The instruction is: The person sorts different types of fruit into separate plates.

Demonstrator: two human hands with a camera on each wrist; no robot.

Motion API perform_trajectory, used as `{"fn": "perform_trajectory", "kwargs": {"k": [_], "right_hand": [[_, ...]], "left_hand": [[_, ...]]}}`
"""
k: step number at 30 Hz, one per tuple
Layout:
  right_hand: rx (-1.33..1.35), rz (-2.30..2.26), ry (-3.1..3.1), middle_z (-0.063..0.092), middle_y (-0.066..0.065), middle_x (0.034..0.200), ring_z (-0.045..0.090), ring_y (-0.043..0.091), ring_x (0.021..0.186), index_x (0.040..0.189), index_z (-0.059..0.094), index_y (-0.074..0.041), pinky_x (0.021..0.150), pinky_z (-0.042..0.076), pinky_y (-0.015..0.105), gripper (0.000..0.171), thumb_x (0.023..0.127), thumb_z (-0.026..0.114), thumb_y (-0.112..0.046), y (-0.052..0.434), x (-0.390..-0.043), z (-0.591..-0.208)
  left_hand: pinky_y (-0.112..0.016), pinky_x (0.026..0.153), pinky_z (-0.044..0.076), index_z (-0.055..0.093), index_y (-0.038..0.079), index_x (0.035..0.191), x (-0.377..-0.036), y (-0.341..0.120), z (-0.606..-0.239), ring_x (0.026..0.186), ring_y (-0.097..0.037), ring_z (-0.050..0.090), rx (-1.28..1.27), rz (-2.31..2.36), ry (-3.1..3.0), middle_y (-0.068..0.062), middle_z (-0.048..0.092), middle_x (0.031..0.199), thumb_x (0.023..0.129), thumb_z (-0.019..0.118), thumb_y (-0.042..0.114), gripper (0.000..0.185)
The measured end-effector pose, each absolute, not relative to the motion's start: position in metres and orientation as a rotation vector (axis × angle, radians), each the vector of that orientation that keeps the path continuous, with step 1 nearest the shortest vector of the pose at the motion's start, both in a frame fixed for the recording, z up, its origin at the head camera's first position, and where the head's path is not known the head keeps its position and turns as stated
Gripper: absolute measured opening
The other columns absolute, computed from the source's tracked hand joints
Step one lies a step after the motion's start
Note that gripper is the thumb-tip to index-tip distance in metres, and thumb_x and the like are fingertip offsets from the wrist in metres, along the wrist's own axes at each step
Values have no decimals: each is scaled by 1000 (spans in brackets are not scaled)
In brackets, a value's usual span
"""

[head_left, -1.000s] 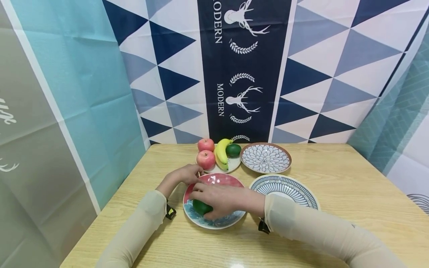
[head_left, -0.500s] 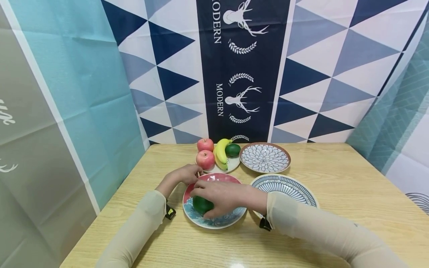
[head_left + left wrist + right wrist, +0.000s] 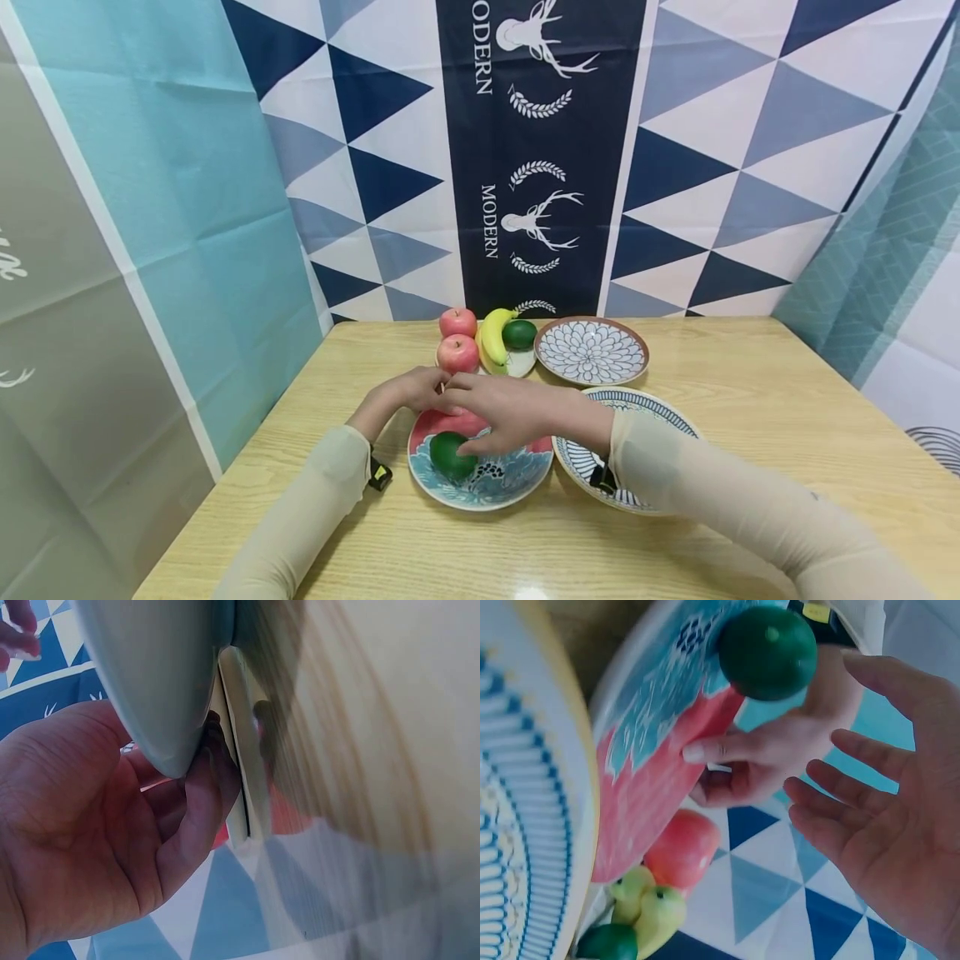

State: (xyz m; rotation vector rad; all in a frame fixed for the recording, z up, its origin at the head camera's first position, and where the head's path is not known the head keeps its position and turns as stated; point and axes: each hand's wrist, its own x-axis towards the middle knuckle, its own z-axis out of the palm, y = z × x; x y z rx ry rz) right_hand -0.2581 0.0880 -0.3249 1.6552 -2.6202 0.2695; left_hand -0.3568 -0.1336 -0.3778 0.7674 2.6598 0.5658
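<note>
A round dark green fruit (image 3: 452, 454) (image 3: 767, 651) lies on the near left of a pink and blue plate (image 3: 491, 498) (image 3: 652, 787). My left hand (image 3: 415, 390) (image 3: 105, 825) pinches that plate's far left rim, thumb on top and fingers curled under the edge. My right hand (image 3: 498, 410) (image 3: 885, 832) hovers just above the plate's middle, fingers spread and relaxed, holding nothing. Its fingertips are close to the left hand, and it no longer touches the green fruit.
Behind stands a small white plate (image 3: 521, 364) with two red apples (image 3: 458, 352), a banana (image 3: 493, 333) and another green fruit (image 3: 519, 333). A flower-patterned plate (image 3: 592, 352) and a blue-striped plate (image 3: 652, 408) lie to the right. Patterned cloth walls close the wooden table (image 3: 772, 400) behind and on both sides.
My right hand let go of the green fruit, lifted off it and moved back toward the plate's far rim. The fruit stays on the plate. The left hand kept its hold.
</note>
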Motion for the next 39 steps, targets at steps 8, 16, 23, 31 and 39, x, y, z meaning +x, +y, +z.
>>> {"fn": "perform_trajectory", "kwargs": {"k": [8, 16, 23, 31, 39], "right_hand": [[1528, 281, -2644, 58, 0, 137, 61, 15, 114, 145, 58, -18, 104, 52, 35, 60, 94, 80, -40, 99, -276, -320], [1425, 322, -2694, 60, 3, 138, 60, 19, 118, 143, 60, -17, 106, 52, 40, 54, 95, 78, -34, 111, -295, -316], [1330, 272, -2711, 62, 4, 128, 59, 19, 110, 142, 61, -12, 100, 55, 38, 56, 93, 80, -31, 122, -312, -317], [1231, 355, -2803, 61, 11, 139, 60, 24, 119, 146, 60, -11, 108, 50, 47, 58, 95, 79, -31, 132, -325, -313], [1205, 278, -2769, 63, 13, 131, 61, 25, 109, 143, 61, -6, 102, 53, 45, 56, 94, 79, -26, 136, -343, -317]], "left_hand": [[-36, 82, 54, 69, 11, 115, -356, -134, -377, 95, -24, 58, 754, 620, 2639, -6, 65, 102, 93, 83, 25, 29], [-31, 73, 52, 67, 10, 106, -355, -134, -376, 90, -22, 58, 766, 616, 2644, -6, 64, 97, 93, 84, 28, 28], [-30, 71, 52, 66, 9, 102, -355, -133, -377, 87, -20, 60, 763, 585, 2664, -4, 65, 95, 91, 85, 33, 32], [-30, 69, 53, 65, 10, 103, -356, -132, -377, 86, -22, 60, 740, 626, 2637, -6, 64, 95, 92, 85, 31, 31], [-31, 72, 52, 64, 9, 101, -354, -132, -377, 88, -21, 59, 723, 603, 2660, -5, 64, 95, 92, 85, 30, 31]]}}
